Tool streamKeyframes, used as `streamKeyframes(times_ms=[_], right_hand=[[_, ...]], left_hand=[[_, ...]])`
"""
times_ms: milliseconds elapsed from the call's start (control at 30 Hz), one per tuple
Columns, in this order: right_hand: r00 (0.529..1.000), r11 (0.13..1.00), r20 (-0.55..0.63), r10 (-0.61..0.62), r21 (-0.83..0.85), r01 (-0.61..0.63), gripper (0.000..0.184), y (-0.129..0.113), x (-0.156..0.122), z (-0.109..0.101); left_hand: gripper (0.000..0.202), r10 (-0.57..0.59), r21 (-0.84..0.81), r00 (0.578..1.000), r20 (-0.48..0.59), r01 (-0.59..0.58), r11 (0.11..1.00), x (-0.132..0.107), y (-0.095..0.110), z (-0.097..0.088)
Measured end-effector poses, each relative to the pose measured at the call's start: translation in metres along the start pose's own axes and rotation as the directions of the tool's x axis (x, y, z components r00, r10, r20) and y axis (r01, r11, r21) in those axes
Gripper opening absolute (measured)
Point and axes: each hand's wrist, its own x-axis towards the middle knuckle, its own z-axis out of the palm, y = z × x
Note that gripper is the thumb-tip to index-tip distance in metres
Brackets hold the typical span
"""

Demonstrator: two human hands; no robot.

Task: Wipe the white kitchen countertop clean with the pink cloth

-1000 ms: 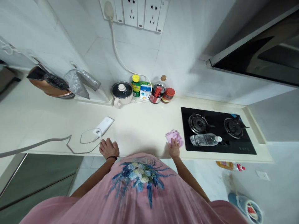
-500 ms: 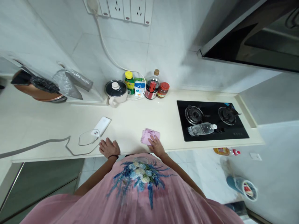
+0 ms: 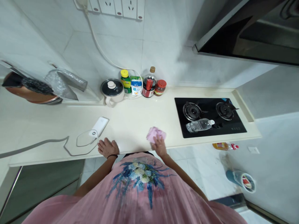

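Note:
My right hand presses a pink cloth onto the cream countertop, close to its front edge. Its fingers lie over the lower right part of the cloth, which is slightly crumpled. My left hand rests open and flat on the counter edge, with nothing in it and a dark bracelet at the wrist. Just beyond that hand, to the left, lie a white power bank and a thin looped cable.
Along the wall stand a small lidded pot, a yellow-capped green bottle, a white packet, a dark sauce bottle and a red-lidded jar. A clear plastic bottle lies across the black gas hob.
My right hand has slid to the right along the counter with the pink cloth, which is now more crumpled. My left hand stays in place. The camera view has shifted slightly.

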Motion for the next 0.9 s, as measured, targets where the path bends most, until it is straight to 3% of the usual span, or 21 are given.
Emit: streamKeyframes(times_ms=[100, 167, 233, 333, 467, 533, 600, 667, 700, 767, 900], right_hand=[[0.972, 0.979, 0.133, -0.196, 0.082, 0.186, 0.053, -0.039, 0.006, 0.014], [0.963, 0.968, 0.127, -0.237, 0.118, 0.223, 0.049, -0.035, 0.004, 0.007], [0.98, 0.974, 0.052, -0.193, 0.131, 0.184, 0.045, -0.01, -0.003, -0.01], [0.993, 0.986, -0.111, -0.03, 0.159, 0.048, 0.042, 0.042, -0.018, -0.043], [0.949, 0.955, -0.271, 0.164, 0.283, -0.085, 0.033, 0.096, -0.037, -0.082], [0.861, 0.911, -0.381, 0.337, 0.363, -0.195, 0.041, 0.115, -0.043, -0.099], [0.675, 0.818, -0.484, 0.557, 0.46, -0.345, 0.059, 0.134, -0.044, -0.118], [0.467, 0.695, -0.517, 0.718, 0.567, -0.442, 0.09, 0.155, -0.038, -0.139], [0.399, 0.649, -0.511, 0.761, 0.609, -0.456, 0.106, 0.166, -0.032, -0.151], [0.354, 0.62, -0.509, 0.785, 0.646, -0.445, 0.124, 0.187, -0.014, -0.173], [0.436, 0.68, -0.532, 0.726, 0.649, -0.341, 0.116, 0.209, 0.029, -0.204]], left_hand=[[0.067, -0.007, 0.0, 1.0, 0.011, 0.007, 1.0, 0.0, 0.002, -0.003], [0.067, -0.005, -0.002, 1.0, 0.013, 0.005, 1.0, -0.001, 0.003, -0.004], [0.066, -0.002, -0.002, 1.0, 0.004, 0.002, 1.0, -0.001, 0.004, -0.005], [0.065, 0.012, -0.001, 1.0, -0.024, -0.012, 1.0, -0.001, 0.005, -0.005], [0.063, 0.029, 0.007, 0.998, -0.049, -0.028, 1.0, -0.003, 0.007, -0.005], [0.063, 0.027, 0.012, 0.999, -0.043, -0.026, 1.0, -0.003, 0.008, -0.005], [0.064, 0.024, 0.021, 0.999, -0.041, -0.023, 1.0, -0.003, 0.008, -0.004], [0.065, 0.019, 0.03, 0.999, -0.042, -0.018, 0.999, -0.003, 0.008, -0.004], [0.065, 0.015, 0.032, 0.999, -0.04, -0.014, 0.999, -0.003, 0.008, -0.004], [0.065, 0.006, 0.029, 1.0, -0.029, -0.005, 1.0, -0.003, 0.008, -0.004], [0.066, -0.003, 0.02, 1.0, -0.019, 0.003, 1.0, -0.003, 0.009, -0.004]])
